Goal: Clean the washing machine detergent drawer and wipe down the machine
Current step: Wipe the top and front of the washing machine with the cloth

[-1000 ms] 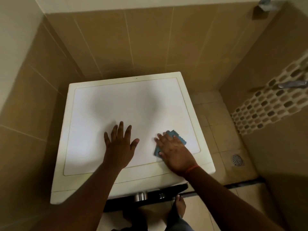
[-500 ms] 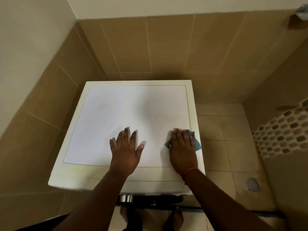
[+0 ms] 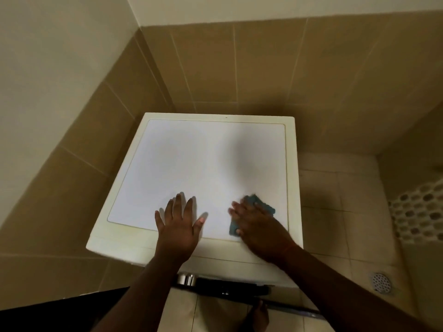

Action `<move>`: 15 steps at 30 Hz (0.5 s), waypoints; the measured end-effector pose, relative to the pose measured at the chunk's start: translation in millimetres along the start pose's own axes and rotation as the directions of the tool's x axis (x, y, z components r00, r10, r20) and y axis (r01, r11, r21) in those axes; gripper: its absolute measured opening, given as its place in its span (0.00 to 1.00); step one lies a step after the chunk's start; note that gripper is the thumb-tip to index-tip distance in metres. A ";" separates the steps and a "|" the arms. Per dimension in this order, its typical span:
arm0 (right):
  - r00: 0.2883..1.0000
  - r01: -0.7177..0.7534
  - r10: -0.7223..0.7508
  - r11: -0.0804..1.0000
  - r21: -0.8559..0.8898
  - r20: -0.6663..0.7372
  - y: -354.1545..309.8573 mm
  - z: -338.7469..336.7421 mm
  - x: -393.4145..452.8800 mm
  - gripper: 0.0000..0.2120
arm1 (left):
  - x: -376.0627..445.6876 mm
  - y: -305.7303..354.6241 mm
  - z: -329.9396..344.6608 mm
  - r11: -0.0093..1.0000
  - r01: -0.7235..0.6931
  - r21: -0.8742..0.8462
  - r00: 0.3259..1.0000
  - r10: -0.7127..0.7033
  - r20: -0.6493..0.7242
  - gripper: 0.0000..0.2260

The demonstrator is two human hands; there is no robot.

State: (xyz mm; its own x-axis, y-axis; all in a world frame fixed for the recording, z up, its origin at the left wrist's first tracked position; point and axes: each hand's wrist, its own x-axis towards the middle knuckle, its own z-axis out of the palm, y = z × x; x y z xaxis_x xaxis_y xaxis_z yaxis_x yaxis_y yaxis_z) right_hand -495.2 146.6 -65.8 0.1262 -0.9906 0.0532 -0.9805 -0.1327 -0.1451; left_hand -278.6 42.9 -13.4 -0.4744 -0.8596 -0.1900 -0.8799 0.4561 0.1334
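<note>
Bare foot (image 3: 260,312) on the floor, below the dark front panel (image 3: 230,287) and chrome knob (image 3: 185,279). Floor drain (image 3: 380,282) to the right.

Left hand (image 3: 176,226): flat, fingers spread, on the washing machine (image 3: 191,159) top, front centre.

Right hand (image 3: 259,226): well apart from the left, straight fingers pressing the blue cloth (image 3: 262,203) onto the top's front right.

Tan tiled wall (image 3: 263,63) behind.

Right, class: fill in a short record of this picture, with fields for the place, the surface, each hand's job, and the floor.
place: tiled corner, washing machine set against the walls
surface: its white top, seen from above
bracing: left hand flat on the top, fingers spread, holding nothing
wiping: right hand pressed flat on a blue cloth near the front right corner
floor: round metal drain to the machine's right
</note>
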 end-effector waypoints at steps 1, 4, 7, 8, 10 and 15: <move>0.997 -0.075 0.075 0.997 -0.018 -0.036 15.9 1.2 2.0 0.26 | 1.4 0.5 -1.3 1.000 -0.005 -0.007 1.000 0.005 -0.006 0.35; 0.831 -0.541 0.548 0.836 0.090 -0.094 44.6 -1.7 11.4 0.26 | 3.6 -2.8 -3.0 1.000 -0.009 -0.023 1.000 0.009 -0.023 0.36; 0.886 -0.453 0.461 0.885 0.111 -0.056 3.9 5.0 20.5 0.27 | 2.3 -13.4 -1.2 0.999 0.008 -0.034 1.000 -0.009 -0.024 0.36; 0.962 -0.269 0.271 0.959 0.087 -0.015 -10.6 6.5 17.9 0.27 | 1.9 -17.6 -0.3 0.999 0.011 -0.034 1.000 -0.012 -0.017 0.36; 0.999 0.013 -0.014 1.000 0.020 0.035 -5.7 5.9 16.8 0.27 | 2.1 -27.2 0.3 0.999 0.007 -0.034 1.000 -0.007 -0.011 0.36; 0.824 -0.558 0.563 0.826 0.079 -0.063 6.2 3.1 48.5 0.28 | 4.5 -65.4 -0.9 1.000 0.017 0.006 1.000 -0.017 -0.013 0.32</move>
State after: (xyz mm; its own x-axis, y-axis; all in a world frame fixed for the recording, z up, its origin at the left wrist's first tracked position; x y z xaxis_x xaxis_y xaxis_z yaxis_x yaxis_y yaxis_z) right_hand -494.7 97.6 -67.2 -0.4572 -0.8890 0.0249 -0.8686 0.4403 -0.2272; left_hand -223.1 8.9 -22.2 -0.4592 -0.8701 -0.1791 -0.8879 0.4430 0.1244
